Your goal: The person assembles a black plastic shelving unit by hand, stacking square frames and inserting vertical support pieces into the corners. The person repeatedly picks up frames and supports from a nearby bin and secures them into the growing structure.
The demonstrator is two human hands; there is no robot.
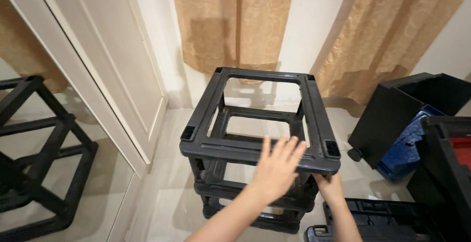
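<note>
Flatly, left hand [277,166] rests on square black plastic frame [260,149]

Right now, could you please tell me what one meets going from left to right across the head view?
Mirrored door reflecting a black frame → cream cabinet door panel → black plastic open-frame rack → black plastic bin → blue tray.

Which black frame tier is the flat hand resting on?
The topmost tier of the stacked black frame: the left hand lies flat on its near rail. The lower tiers sit beneath it, and the right hand is under the corner.
</note>
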